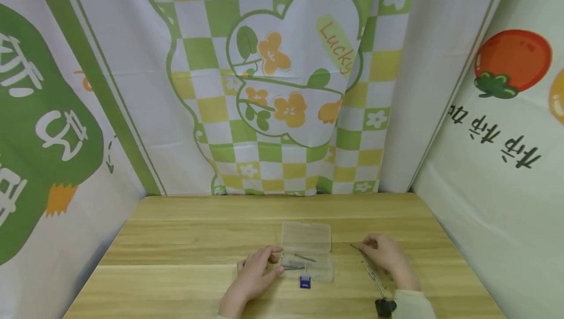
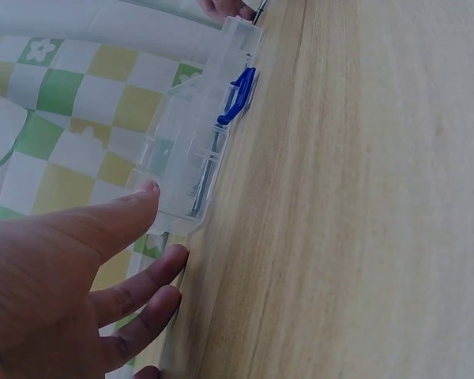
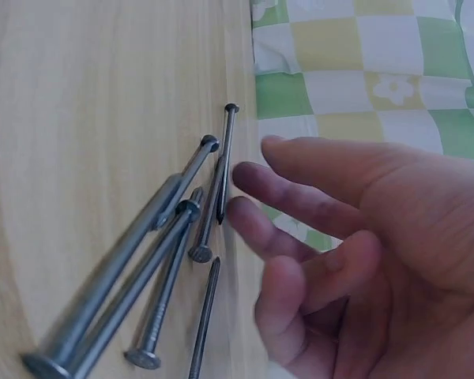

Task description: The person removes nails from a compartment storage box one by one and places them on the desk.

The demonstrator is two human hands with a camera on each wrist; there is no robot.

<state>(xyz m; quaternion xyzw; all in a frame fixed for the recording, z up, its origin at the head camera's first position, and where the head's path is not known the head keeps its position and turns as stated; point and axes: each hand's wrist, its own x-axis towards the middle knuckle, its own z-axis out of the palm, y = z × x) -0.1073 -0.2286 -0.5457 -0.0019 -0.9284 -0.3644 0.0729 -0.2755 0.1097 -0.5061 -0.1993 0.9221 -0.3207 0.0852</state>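
Box (image 1: 306,236) set on table (image 1: 185,240), nails (image 1: 305,257) placed within, clasp (image 1: 305,282) at front; further nails (image 1: 373,277) laid to its right; cloth (image 1: 216,59) hung behind table.

Right sleeve (image 1: 412,304): pale off-white, plain, reaching the wrist
Left sleeve (image 1: 222,317): pale sliver showing
Left hand (image 1: 254,275): bare
Right hand (image 1: 387,255): bare

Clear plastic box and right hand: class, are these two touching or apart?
Apart. The head view shows a strip of wooden tabletop between the clear plastic box and the right hand.
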